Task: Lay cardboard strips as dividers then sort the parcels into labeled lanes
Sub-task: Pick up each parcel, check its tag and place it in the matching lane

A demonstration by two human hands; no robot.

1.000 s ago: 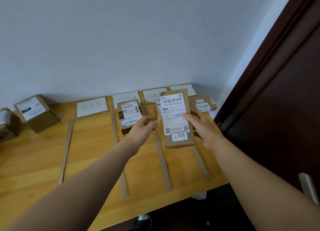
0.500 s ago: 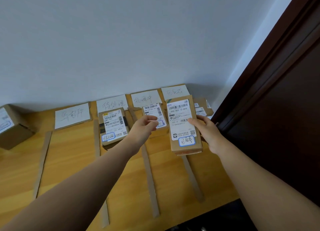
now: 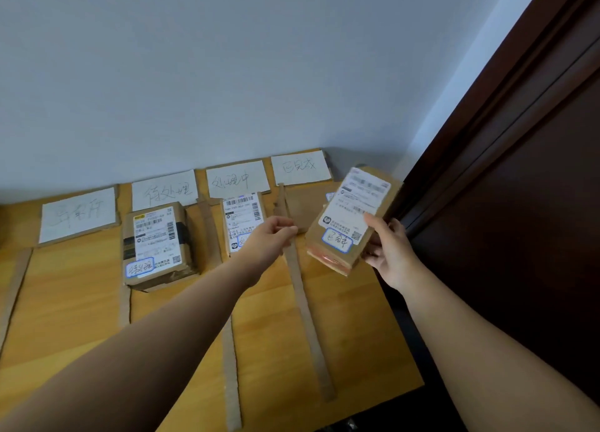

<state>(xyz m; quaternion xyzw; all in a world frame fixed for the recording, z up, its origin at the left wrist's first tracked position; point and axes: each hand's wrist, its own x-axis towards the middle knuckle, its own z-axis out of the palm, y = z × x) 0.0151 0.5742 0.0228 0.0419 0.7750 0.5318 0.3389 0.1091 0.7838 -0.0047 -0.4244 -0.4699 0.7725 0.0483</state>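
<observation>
My right hand [image 3: 388,250] grips a brown parcel [image 3: 352,219] with a white shipping label and a blue-ringed handwritten sticker, held tilted above the rightmost lane. My left hand [image 3: 271,238] hovers over the divider strip [image 3: 303,305], fingers loosely curled, holding nothing. Several cardboard strips lie lengthwise on the wooden table [image 3: 65,301]. White lane labels [image 3: 238,178] stand along the wall. One parcel [image 3: 156,245] lies in the second lane, another [image 3: 242,217] in the third, partly hidden by my left hand. A flat parcel [image 3: 300,209] lies in the rightmost lane behind the held one.
A dark wooden door [image 3: 519,188] stands close to the table's right edge. A grey wall [image 3: 194,74] backs the table. The leftmost lane below its label [image 3: 79,215] holds no parcel.
The held parcel has moved right and tilted, from over the divider to above the rightmost lane. My left hand has let go of it and stays near the divider. The view has shifted right.
</observation>
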